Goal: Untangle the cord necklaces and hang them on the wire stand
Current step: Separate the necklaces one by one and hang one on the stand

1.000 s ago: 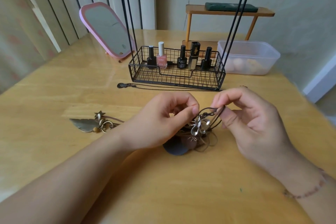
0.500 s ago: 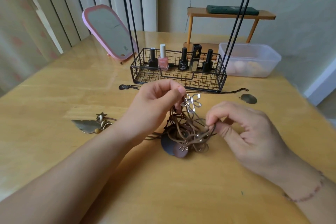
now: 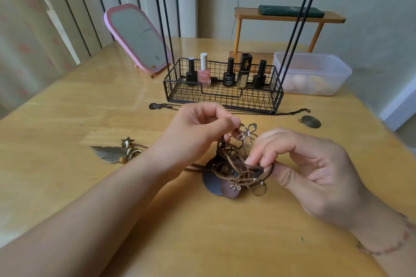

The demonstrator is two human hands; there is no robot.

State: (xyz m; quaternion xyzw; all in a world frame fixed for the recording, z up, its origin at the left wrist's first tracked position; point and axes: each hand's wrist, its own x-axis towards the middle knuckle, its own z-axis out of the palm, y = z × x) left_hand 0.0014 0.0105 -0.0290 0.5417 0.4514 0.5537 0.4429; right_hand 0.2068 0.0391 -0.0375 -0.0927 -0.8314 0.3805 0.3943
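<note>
I look down on the pale wooden tabletop point(image 3: 67, 186), which carries everything here. At its far side stands the black wire stand point(image 3: 222, 94), a mesh basket holding nail-polish bottles, with thin black uprights running out of the top of my view; I see nothing hung on it. Beside it sit a pink-framed mirror point(image 3: 137, 38) and a clear plastic tub point(image 3: 313, 74).

My left hand point(image 3: 193, 137) is raised just in front of the basket, fingers curled, thumb and forefinger pinching a cord right by the silvery wire flower pendant point(image 3: 246, 134). My right hand point(image 3: 315, 173) sits lower and nearer, fingertips pressed together on a dark loop at the side of the tangle of brown and black cord necklaces point(image 3: 236, 166), which rests partly on the table with round disc pendants point(image 3: 227, 186) beneath.

A bronze leaf pendant with beads point(image 3: 112, 154) lies apart to the left; a thin dark chain point(image 3: 290, 112) runs along the basket's front.

I judge this the untangling step, early on. Next I'd need to hold the flower's cord steady and ease the pinched loop outward gently, watching that the knot doesn't tighten.
</note>
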